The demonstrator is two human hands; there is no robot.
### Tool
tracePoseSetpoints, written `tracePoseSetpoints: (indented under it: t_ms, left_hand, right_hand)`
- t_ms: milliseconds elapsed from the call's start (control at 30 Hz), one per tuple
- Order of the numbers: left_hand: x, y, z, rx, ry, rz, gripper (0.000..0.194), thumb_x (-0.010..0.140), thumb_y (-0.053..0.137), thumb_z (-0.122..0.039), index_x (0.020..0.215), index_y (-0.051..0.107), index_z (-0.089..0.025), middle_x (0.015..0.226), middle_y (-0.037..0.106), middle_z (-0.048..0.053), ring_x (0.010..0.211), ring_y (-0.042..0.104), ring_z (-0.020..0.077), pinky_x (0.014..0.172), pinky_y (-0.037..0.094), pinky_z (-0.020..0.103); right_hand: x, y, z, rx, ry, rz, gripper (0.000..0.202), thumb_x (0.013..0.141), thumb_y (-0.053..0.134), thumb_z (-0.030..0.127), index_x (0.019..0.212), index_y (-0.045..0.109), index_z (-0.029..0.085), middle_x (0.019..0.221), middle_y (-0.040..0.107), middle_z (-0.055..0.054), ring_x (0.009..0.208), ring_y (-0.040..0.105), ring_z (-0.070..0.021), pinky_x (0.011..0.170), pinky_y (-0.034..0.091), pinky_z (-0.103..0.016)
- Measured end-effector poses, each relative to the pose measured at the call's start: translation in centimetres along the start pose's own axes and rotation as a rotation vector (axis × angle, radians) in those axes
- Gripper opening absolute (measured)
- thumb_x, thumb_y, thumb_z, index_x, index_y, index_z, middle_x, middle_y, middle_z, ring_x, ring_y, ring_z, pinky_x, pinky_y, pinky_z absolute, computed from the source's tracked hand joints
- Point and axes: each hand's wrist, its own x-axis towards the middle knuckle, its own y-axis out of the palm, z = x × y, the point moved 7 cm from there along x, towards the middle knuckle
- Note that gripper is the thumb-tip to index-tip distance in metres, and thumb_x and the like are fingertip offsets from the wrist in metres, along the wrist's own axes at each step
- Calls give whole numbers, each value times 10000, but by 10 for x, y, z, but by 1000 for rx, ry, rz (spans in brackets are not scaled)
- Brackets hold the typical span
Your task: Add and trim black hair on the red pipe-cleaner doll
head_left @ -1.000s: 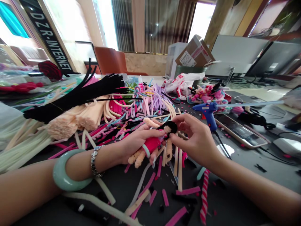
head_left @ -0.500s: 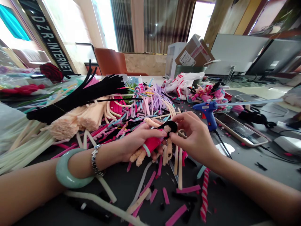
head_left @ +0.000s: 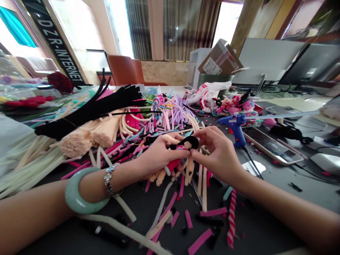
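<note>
A small pipe-cleaner doll (head_left: 174, 164) with black hair, a pinkish-red dress and peach limbs lies tilted between my hands. My left hand (head_left: 162, 156) is closed round its body, the thumb across its chest, and its legs stick out below. At the head, the fingers of my right hand (head_left: 216, 150) are bent in, with thumb and index at the edge of the black hair (head_left: 194, 141). What those fingertips pinch is partly hidden. Peach pipe cleaners (head_left: 204, 187) and pink cut pieces (head_left: 200, 242) lie on the dark table below.
A blue glue gun (head_left: 236, 128) stands right of my hands, near a phone (head_left: 273, 146). Bundles of black (head_left: 90, 111) and peach pipe cleaners (head_left: 77, 141) lie on the left. A red-and-pink twisted stick (head_left: 231, 219) is at front right. Behind are a plastic bag (head_left: 209, 94) and monitors (head_left: 268, 63).
The doll has turned slightly in my left hand, whose thumb now covers more of the dress. My right hand stays at its head. The view has shifted slightly.
</note>
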Motion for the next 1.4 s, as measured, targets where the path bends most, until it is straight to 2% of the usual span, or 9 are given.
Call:
tracePoseSetpoints:
  t_ms: [433, 700, 867, 1000, 1133, 1267, 1400]
  left_hand:
    - [3, -4, 5, -23, 35, -48, 211, 766, 673, -320, 798, 538, -161, 564, 583, -38, 333, 553, 120, 300, 455, 200]
    - [7, -7, 14, -81, -37, -73, 169, 764, 658, -291, 779, 537, -174, 502, 531, -64, 284, 471, 93, 257, 391, 186]
    - [8, -10, 20, -146, -65, -87, 145, 757, 647, -266, 798, 531, -187, 475, 512, -73, 284, 450, 88, 260, 375, 177]
    - [7, -11, 22, -166, -115, -110, 128, 759, 626, -248, 805, 519, -194, 437, 489, -75, 272, 424, 92, 256, 369, 181]
    - [6, -12, 24, -166, -185, -104, 122, 770, 602, -262, 791, 503, -194, 410, 487, -67, 255, 426, 103, 246, 341, 177]
    - [6, -15, 24, -179, -204, -98, 129, 770, 594, -266, 742, 493, -191, 418, 505, -51, 282, 456, 103, 267, 344, 166]
    - [6, -9, 20, -139, -212, 2, 215, 818, 534, -316, 660, 466, -188, 407, 527, -10, 266, 413, 93, 246, 286, 162]
  right_hand:
    - [1, 3, 0, 27, -3, 13, 269, 730, 657, 212, 997, 628, 193, 943, 527, -27, 679, 590, -117, 675, 497, -308]
    - [2, 3, 2, 8, 4, 49, 289, 756, 632, 234, 1041, 639, 181, 945, 554, -45, 747, 598, -152, 710, 491, -328]
    - [4, -1, 3, -2, 31, 52, 227, 807, 567, 232, 1009, 666, 199, 915, 585, -46, 772, 590, -167, 675, 473, -322]
    - [7, -11, 4, -39, 25, -34, 182, 849, 478, 183, 857, 658, 214, 849, 579, -21, 723, 581, -145, 671, 464, -311]
    - [11, -24, 5, -101, -3, -94, 193, 842, 473, 173, 677, 568, 204, 772, 555, -17, 639, 545, -129, 582, 448, -284]
    - [16, -40, 2, -140, -10, -152, 150, 805, 549, 200, 666, 603, 213, 776, 585, -32, 671, 551, -149, 542, 457, -274]
    - [20, -51, -2, -132, 19, -183, 89, 759, 590, 191, 685, 634, 211, 802, 612, -34, 680, 564, -155, 567, 485, -294]
